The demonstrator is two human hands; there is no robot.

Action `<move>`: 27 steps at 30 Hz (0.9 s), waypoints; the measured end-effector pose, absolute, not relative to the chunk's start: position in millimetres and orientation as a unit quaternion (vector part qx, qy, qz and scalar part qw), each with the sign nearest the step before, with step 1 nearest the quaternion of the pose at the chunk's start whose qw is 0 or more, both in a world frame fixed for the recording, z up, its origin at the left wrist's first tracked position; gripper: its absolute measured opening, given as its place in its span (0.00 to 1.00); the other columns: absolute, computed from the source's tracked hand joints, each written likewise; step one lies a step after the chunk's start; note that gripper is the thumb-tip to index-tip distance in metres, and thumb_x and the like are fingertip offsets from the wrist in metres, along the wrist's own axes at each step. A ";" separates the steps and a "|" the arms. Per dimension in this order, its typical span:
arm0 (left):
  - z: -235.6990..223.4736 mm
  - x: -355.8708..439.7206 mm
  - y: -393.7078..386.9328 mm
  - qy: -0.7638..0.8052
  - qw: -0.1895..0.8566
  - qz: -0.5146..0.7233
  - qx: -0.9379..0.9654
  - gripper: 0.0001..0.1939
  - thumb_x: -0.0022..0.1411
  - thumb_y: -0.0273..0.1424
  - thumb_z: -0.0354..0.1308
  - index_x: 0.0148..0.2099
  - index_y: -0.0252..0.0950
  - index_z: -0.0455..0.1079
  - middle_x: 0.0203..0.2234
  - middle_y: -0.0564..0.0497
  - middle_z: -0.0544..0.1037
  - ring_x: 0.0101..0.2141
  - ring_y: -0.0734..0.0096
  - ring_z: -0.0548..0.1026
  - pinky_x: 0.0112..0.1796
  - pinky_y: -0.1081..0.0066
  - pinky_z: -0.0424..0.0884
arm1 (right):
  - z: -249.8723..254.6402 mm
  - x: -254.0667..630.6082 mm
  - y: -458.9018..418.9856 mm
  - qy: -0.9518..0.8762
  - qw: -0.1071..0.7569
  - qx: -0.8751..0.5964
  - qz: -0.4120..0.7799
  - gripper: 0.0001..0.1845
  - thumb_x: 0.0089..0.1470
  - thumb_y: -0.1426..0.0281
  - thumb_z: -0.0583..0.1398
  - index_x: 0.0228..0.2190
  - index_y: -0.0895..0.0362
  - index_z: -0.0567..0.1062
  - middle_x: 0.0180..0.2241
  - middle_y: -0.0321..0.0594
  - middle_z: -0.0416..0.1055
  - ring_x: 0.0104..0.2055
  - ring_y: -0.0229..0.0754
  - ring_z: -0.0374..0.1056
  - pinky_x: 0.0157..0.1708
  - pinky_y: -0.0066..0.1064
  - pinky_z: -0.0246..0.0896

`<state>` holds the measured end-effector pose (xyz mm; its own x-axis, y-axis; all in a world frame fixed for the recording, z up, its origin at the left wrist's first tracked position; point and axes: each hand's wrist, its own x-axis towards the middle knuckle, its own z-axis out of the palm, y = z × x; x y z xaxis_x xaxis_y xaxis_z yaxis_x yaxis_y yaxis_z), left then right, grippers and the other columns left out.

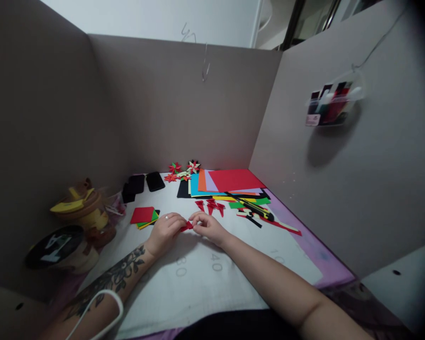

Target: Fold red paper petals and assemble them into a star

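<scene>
Black clothing (241,326) sits nearest, beyond it left fingers (176,220) and right fingers (199,217) pinching a red piece (187,226), folded red pieces (210,206) done just past them, flat squares (141,215) to their left unfolded.

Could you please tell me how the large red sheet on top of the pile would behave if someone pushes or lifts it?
The red sheet would probably slide rather easily, since it lies flat and out of line over the lilac sheet. It looks thin, so it is likely light for its size, and may bend if lifted by one corner.
</scene>
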<state>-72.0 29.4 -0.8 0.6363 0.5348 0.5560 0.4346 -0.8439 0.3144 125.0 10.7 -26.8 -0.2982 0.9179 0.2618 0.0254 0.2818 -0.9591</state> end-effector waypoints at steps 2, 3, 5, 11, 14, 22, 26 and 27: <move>-3.2 -70.7 31.1 0.301 0.087 0.342 0.886 0.08 0.61 0.30 0.49 0.35 0.37 0.70 0.31 0.47 0.76 0.35 0.67 0.72 0.39 0.67 0.67 | -26.2 124.8 10.2 -0.646 0.470 -0.367 0.477 0.07 0.47 0.68 0.60 0.25 0.59 0.69 0.42 0.41 0.64 0.32 0.34 0.64 0.28 0.25 0.60; -4.4 -69.5 31.7 0.326 0.100 0.350 0.873 0.07 0.61 0.30 0.50 0.35 0.37 0.69 0.30 0.48 0.76 0.34 0.68 0.72 0.38 0.68 0.67 | -25.9 124.4 10.0 -0.646 0.473 -0.371 0.470 0.07 0.47 0.68 0.60 0.25 0.59 0.69 0.42 0.41 0.64 0.32 0.34 0.64 0.28 0.25 0.59; -5.7 -66.6 32.3 0.377 0.146 0.365 0.839 0.04 0.59 0.30 0.51 0.36 0.37 0.67 0.30 0.50 0.75 0.32 0.70 0.72 0.35 0.70 0.67 | -25.9 123.3 10.4 -0.649 0.481 -0.383 0.448 0.06 0.46 0.68 0.60 0.25 0.59 0.70 0.41 0.41 0.65 0.34 0.35 0.64 0.29 0.26 0.59; -4.5 -58.5 32.1 0.427 0.321 0.392 0.749 0.11 0.52 0.31 0.56 0.39 0.36 0.64 0.28 0.53 0.76 0.29 0.69 0.74 0.31 0.72 0.68 | -28.8 122.8 14.2 -0.609 0.491 -0.430 0.451 0.05 0.46 0.68 0.60 0.26 0.58 0.71 0.27 0.35 0.69 0.28 0.35 0.63 0.29 0.26 0.57; -6.6 -54.9 32.8 0.427 0.370 0.402 0.721 0.12 0.50 0.31 0.58 0.39 0.36 0.64 0.26 0.53 0.76 0.28 0.69 0.74 0.29 0.72 0.67 | -29.8 123.0 14.8 -0.595 0.486 -0.428 0.475 0.06 0.45 0.68 0.60 0.25 0.58 0.70 0.23 0.33 0.68 0.24 0.33 0.61 0.26 0.25 0.55; -8.6 -46.9 27.0 0.416 0.414 0.399 0.704 0.15 0.48 0.31 0.60 0.40 0.35 0.64 0.25 0.54 0.74 0.26 0.72 0.71 0.27 0.75 0.65 | -33.1 118.7 17.1 -0.576 0.535 -0.398 0.473 0.09 0.41 0.74 0.60 0.25 0.56 0.63 0.22 0.29 0.63 0.23 0.32 0.60 0.25 0.25 0.54; -4.3 -43.7 21.4 0.432 0.391 0.392 0.712 0.16 0.47 0.31 0.59 0.40 0.35 0.65 0.20 0.58 0.69 0.23 0.75 0.67 0.25 0.77 0.62 | -33.8 116.2 16.2 -0.588 0.533 -0.392 0.466 0.11 0.40 0.76 0.59 0.28 0.56 0.62 0.23 0.28 0.61 0.24 0.32 0.59 0.24 0.24 0.54; -3.5 -43.3 20.8 0.437 0.388 0.390 0.711 0.15 0.48 0.31 0.59 0.40 0.35 0.65 0.19 0.59 0.68 0.22 0.76 0.66 0.24 0.77 0.61 | -34.5 115.7 16.1 -0.589 0.533 -0.391 0.465 0.11 0.40 0.76 0.59 0.28 0.55 0.62 0.23 0.29 0.62 0.24 0.32 0.59 0.25 0.24 0.54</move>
